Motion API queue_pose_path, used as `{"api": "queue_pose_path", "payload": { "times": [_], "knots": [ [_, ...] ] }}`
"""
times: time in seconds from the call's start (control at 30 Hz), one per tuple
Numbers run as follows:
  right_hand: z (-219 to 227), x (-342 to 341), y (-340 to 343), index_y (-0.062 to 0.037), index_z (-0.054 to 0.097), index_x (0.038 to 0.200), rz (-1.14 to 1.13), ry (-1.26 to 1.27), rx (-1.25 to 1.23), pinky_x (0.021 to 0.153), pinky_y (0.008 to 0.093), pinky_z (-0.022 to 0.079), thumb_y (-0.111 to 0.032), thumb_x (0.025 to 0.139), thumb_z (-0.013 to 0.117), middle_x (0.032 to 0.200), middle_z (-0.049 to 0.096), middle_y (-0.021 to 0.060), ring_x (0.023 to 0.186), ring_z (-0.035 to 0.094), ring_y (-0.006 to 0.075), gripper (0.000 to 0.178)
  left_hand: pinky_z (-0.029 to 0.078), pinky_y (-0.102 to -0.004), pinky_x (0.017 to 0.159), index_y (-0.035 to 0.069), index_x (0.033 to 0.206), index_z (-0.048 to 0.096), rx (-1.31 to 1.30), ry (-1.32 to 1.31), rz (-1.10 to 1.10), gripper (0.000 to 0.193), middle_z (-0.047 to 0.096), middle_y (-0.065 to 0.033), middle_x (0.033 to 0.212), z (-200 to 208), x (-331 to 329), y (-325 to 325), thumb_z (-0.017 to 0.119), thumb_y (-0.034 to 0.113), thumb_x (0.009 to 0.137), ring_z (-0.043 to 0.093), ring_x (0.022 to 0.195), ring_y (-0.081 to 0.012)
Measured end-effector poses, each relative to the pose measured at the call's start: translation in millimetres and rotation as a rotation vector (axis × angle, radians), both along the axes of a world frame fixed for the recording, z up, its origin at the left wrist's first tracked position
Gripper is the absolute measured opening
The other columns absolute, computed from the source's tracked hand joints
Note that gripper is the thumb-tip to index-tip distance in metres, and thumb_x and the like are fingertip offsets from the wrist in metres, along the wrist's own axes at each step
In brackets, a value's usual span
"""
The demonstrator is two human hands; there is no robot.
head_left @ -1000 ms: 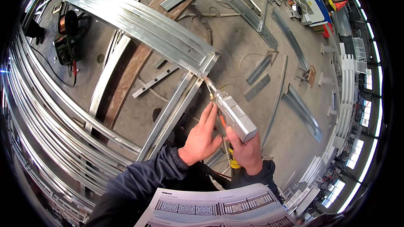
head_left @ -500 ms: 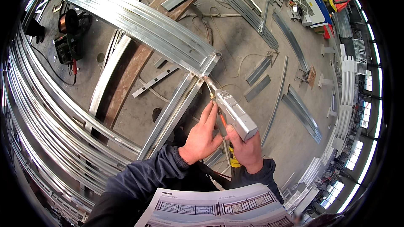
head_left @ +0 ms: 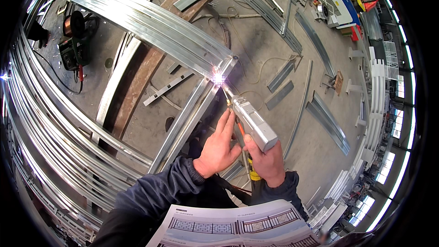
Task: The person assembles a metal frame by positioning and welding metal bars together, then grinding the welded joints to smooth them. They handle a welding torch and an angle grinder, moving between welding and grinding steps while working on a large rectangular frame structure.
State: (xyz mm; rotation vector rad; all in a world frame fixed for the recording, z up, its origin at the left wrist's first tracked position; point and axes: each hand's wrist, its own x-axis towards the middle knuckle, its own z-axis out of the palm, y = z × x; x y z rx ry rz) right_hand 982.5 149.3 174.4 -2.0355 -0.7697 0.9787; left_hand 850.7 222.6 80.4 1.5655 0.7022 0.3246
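Observation:
My right hand (head_left: 266,163) is wrapped round the grip of a silver handheld welding gun (head_left: 253,121), whose nozzle points up and left. A bright white-violet flash with sparks (head_left: 218,78) burns at the nozzle tip. It sits on the corner where a narrow pair of metal profiles (head_left: 186,121) meets a wide row of shiny galvanized profiles (head_left: 151,20). My left hand (head_left: 219,148) has its fingers stretched forward, fingertips against the thin wire-feed tube (head_left: 240,128) with orange part beside the gun. The gun's grip is mostly hidden by my right hand.
A printed sheet with railing pictures (head_left: 238,226) covers the lower edge. Curved-looking long metal bars (head_left: 59,132) fill the left. A dark green machine with a copper-coloured spool (head_left: 74,41) stands upper left. Loose steel strips (head_left: 279,95), cables and a blue-white machine (head_left: 336,7) lie right.
A bright flash with sparks has appeared at the gun's nozzle. The gun and both hands have shifted slightly left. A small second glow shows at the far left edge.

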Motion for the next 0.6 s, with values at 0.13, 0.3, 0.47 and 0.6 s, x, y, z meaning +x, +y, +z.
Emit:
{"api": "queue_pose_path", "payload": {
  "times": [0.13,0.3,0.47,0.6],
  "knots": [
    [-1,1,-2,0.007,0.068,0.124,0.013,-0.016,0.005,0.067,0.0322,0.056,-0.022,0.102,0.071,0.098,0.075,0.0118,0.075,0.072,0.0158,0.037,0.061,-0.0433,0.086,-0.004,0.164,0.022,-0.006,0.009,-0.002,0.097,0.028,-0.0288,0.166,1,0,-1,0.07,0.009,0.081,0.073,0.098,-0.0343],
    [-2,4,-9,0.0029,0.064,0.132,0.026,0.004,-0.065,0.082,0.0354,0.057,-0.023,0.1,0.071,0.109,0.075,0.017,0.096,0.074,0.0253,0.041,0.061,-0.0433,0.085,-0.004,0.164,0.022,-0.003,-0.005,0.0,0.097,0.028,-0.0287,0.166,1,0,-4,0.07,0.009,0.082,0.073,0.096,-0.0338],
    [2,4,-8,0.001,0.062,0.137,0.022,0.022,-0.115,0.089,0.037,0.057,-0.025,0.099,0.072,0.113,0.075,0.0205,0.106,0.075,0.0298,0.047,0.061,-0.0435,0.085,-0.004,0.165,0.021,0.006,-0.005,-0.004,0.096,0.028,-0.0286,0.166,2,0,-4,0.07,0.01,0.083,0.073,0.095,-0.0342],
    [2,4,-11,0.0011,0.061,0.137,0.028,0.018,-0.119,0.09,0.037,0.057,-0.026,0.098,0.073,0.113,0.075,0.0203,0.106,0.075,0.0297,0.049,0.061,-0.0439,0.085,-0.003,0.165,0.02,0.009,0.004,-0.014,0.097,0.028,-0.0287,0.166,2,-2,-6,0.071,0.01,0.083,0.073,0.096,-0.0346]
  ]
}}
